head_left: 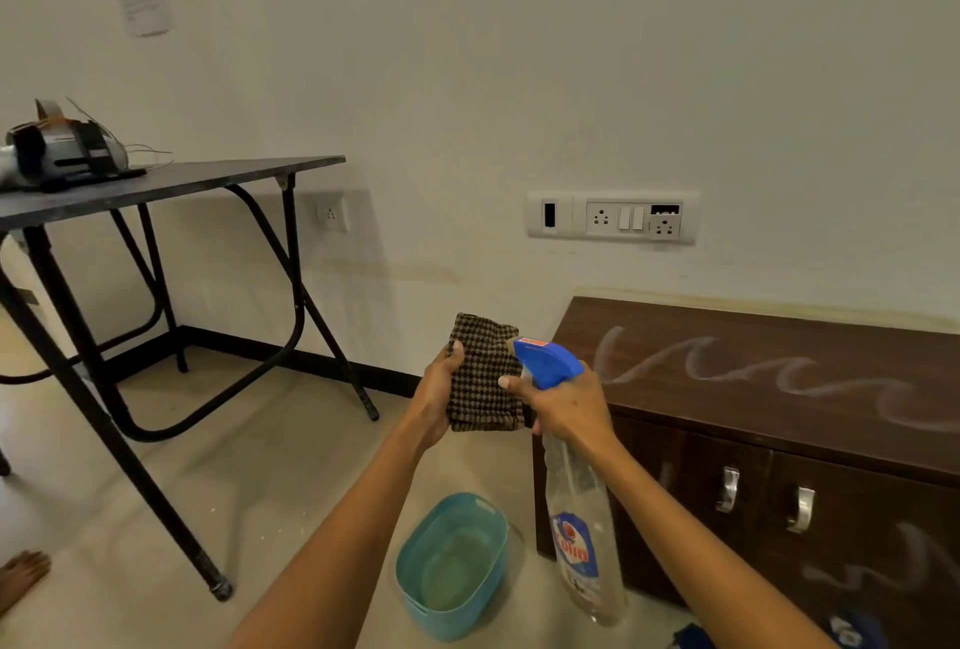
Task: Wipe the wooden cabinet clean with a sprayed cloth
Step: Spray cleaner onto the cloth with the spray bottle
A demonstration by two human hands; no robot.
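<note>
White squiggles marked the dark wooden cabinet [769,362]. Left hand [439,394] gripped the checked cloth [483,378]; right hand [566,407] clasped a clear spray bottle [582,534]. Water sat in the teal tub [452,565].

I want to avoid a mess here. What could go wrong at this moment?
1. The spray bottle in the right hand points at the folded cloth held by the left hand; mist may miss and hit the wall.
2. The basin sits on the floor near the person and could get kicked.
</note>
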